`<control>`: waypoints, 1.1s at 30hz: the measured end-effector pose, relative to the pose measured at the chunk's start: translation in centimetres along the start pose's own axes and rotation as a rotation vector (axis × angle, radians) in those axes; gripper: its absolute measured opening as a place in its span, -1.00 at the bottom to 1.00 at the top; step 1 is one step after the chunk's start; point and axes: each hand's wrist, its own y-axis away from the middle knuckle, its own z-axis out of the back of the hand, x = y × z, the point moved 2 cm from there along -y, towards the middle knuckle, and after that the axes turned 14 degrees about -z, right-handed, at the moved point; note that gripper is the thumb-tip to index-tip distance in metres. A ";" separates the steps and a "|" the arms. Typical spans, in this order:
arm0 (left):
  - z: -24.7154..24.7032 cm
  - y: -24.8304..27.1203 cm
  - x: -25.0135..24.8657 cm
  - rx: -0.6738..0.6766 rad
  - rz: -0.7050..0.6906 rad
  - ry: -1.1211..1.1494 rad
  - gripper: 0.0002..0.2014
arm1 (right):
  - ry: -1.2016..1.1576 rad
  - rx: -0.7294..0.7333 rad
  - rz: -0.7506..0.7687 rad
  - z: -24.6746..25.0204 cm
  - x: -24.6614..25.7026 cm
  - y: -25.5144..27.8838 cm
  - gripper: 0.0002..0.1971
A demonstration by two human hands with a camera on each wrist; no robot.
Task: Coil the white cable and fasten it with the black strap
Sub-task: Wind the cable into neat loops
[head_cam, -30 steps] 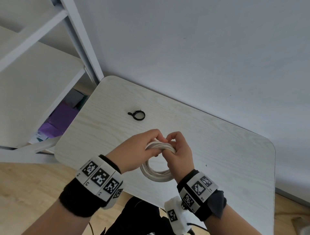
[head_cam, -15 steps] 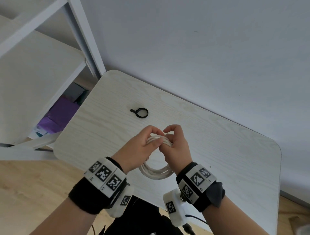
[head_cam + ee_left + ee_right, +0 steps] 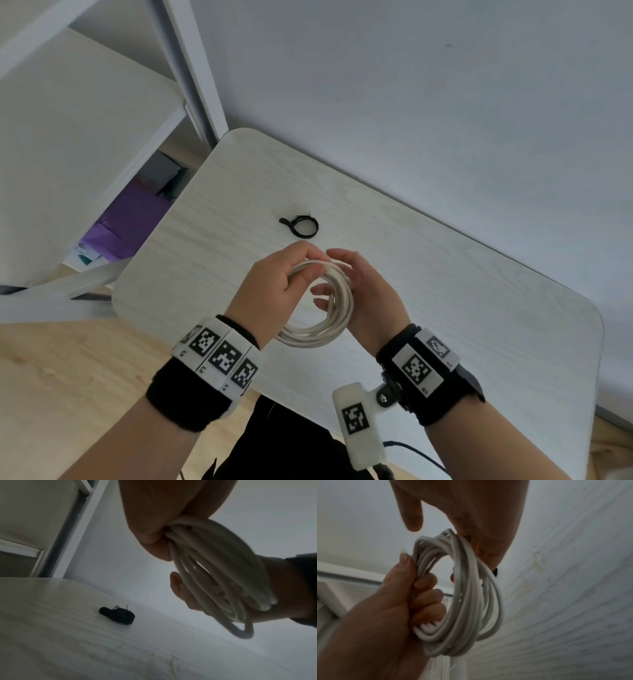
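The white cable (image 3: pixel 318 337) is wound into a coil of several loops and held above the table. My left hand (image 3: pixel 291 281) grips the coil's upper left part, with fingers and thumb curled round the bundle (image 3: pixel 423 574). My right hand (image 3: pixel 366 287) lies against the coil's right side. Its fingers (image 3: pixel 176 585) reach almost straight through the loop, and its thumb (image 3: pixel 412 513) is lifted off the cable. The black strap (image 3: pixel 303 226) lies curled in a small ring on the table just beyond both hands; neither hand touches it (image 3: pixel 120 616).
The pale wooden table (image 3: pixel 462 291) stands against a plain wall. A white shelf unit (image 3: pixel 85 137) is at the left, with purple items (image 3: pixel 130 219) low down beside the table's left corner. The wooden floor shows below left.
My right hand has stopped pinching the top of the coil: its thumb has lifted and its fingers have straightened. The left hand keeps its grip. Both hands sit slightly nearer the strap.
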 end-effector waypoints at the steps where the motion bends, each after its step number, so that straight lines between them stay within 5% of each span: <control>1: 0.1 0.0 0.1 -0.003 -0.003 0.002 -0.85 | -0.038 -0.012 -0.011 0.1 -0.1 0.0 -0.49; 6: 0.5 -0.2 0.3 -0.045 0.013 0.038 -0.78 | -0.274 0.009 0.001 0.2 -0.3 0.2 -0.74; 13: 0.4 -0.5 0.2 -0.025 -0.036 -0.013 -0.75 | -0.183 -0.067 0.047 0.1 -0.5 0.5 -0.89; 23: 0.4 0.0 0.8 -0.002 -0.066 -0.113 -0.84 | 0.188 -0.058 0.146 -0.1 -0.9 0.9 -0.53; 30: 0.2 0.0 0.6 -0.011 -0.075 -0.143 -0.76 | 0.198 -0.068 0.153 0.0 -0.8 1.2 -0.52; 33: 0.0 -0.1 0.4 -0.004 -0.089 -0.151 -0.77 | 0.334 -0.176 0.209 -0.4 -0.8 1.4 -0.59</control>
